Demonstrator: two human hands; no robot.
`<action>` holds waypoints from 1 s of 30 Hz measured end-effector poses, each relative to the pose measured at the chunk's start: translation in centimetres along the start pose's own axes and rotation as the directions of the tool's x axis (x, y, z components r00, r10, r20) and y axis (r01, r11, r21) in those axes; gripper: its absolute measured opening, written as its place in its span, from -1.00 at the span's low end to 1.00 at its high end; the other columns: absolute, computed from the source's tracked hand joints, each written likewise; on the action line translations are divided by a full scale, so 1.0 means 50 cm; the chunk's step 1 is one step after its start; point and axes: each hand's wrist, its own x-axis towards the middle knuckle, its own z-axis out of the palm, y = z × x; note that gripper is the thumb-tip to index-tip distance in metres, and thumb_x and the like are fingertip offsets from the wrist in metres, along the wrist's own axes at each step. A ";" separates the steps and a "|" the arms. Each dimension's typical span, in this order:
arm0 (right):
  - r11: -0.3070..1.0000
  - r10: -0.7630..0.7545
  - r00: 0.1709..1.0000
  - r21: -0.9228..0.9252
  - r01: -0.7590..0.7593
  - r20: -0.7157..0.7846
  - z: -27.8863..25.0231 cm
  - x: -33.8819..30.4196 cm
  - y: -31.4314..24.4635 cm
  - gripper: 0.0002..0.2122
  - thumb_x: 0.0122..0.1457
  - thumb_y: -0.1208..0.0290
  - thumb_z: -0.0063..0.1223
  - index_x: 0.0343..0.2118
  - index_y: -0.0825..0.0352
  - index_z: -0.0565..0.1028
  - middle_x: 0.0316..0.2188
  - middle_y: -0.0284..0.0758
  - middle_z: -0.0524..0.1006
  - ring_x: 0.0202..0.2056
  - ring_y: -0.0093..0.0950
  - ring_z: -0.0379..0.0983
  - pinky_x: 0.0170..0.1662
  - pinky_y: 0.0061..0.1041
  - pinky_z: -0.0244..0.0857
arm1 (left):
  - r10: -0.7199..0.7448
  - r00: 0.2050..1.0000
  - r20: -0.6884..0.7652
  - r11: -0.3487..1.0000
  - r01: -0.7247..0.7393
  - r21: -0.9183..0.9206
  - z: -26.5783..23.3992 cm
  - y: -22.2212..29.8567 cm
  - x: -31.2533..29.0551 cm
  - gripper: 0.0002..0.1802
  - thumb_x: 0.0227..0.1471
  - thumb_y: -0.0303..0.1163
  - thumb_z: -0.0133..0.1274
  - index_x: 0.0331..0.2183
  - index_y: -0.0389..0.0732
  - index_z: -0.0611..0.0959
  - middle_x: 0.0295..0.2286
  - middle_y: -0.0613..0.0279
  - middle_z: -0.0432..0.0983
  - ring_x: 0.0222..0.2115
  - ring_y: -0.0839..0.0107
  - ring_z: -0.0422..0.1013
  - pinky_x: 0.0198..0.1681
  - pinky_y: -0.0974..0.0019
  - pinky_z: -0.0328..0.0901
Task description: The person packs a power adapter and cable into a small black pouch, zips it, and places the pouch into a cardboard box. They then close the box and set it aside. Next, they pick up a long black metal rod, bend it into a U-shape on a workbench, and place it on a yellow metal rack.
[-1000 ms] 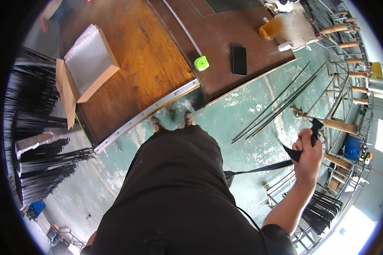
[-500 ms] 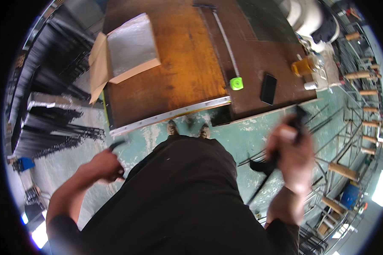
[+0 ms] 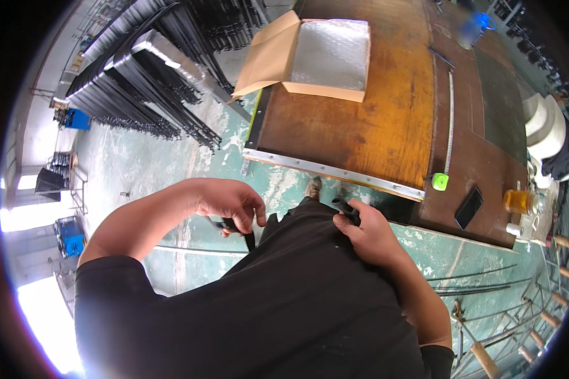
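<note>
My left hand (image 3: 237, 208) is closed on a dark strip (image 3: 250, 242) that hangs below its fingers, left of my lap. In front of my shirt my right hand (image 3: 373, 237) grips a black tube-like piece (image 3: 346, 210), its end pointing up and forward past the thumb. My fingers and shirt hide the rest of both pieces, and I cannot tell whether they are one length. Ahead of both hands lies the metal-edged wooden table (image 3: 360, 145), with an open cardboard box (image 3: 329, 91) lined with bubble wrap (image 3: 332, 54).
On the table's right side are a green tape measure (image 3: 440, 182) with its blade out, a black phone (image 3: 468, 208) and an amber-filled jar (image 3: 517, 202). Black bent lengths (image 3: 152, 88) hang on a rack at left. A metal frame with wooden rollers (image 3: 484, 360) stands at lower right.
My view has swung left, so the table shows farther right. My right hand has come in from the right to my lap; my left hand has moved nearer to it.
</note>
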 end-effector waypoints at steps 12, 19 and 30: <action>0.999 0.008 0.980 -0.044 0.000 0.201 0.029 0.057 -0.029 -0.68 0.31 0.22 0.44 -0.11 0.40 0.66 -0.18 -0.08 0.76 -0.06 -0.12 0.72 0.07 -0.22 0.50 | 0.186 0.982 -0.021 0.664 -0.141 -0.735 0.091 -0.075 0.087 -0.55 0.47 -0.18 0.18 0.13 -0.36 0.67 -0.17 0.08 0.68 -0.27 0.25 0.59 -0.31 0.34 0.38; 0.977 -0.016 0.984 -0.205 0.053 0.179 0.025 0.058 -0.034 -0.51 0.30 -0.01 0.47 -0.07 0.39 0.59 -0.15 0.00 0.75 -0.05 0.10 0.69 0.02 -0.05 0.52 | 0.210 0.924 -0.319 0.755 -0.361 -0.547 0.144 -0.094 0.122 -0.69 0.39 -0.54 0.25 0.11 -0.37 0.66 -0.36 0.33 0.61 -0.50 0.61 0.38 -0.48 0.48 0.19; 0.859 -0.149 0.945 -0.435 0.270 0.292 0.016 0.078 -0.011 -0.31 0.34 -0.39 0.21 0.04 0.29 0.53 -0.17 0.08 0.72 -0.04 0.21 0.63 -0.02 0.13 0.48 | 0.451 0.821 -0.349 0.355 -0.524 -0.774 0.145 -0.120 0.197 -0.75 0.37 -0.39 0.34 0.02 -0.16 0.71 -0.34 0.45 0.62 -0.57 0.62 0.28 -0.49 0.48 0.09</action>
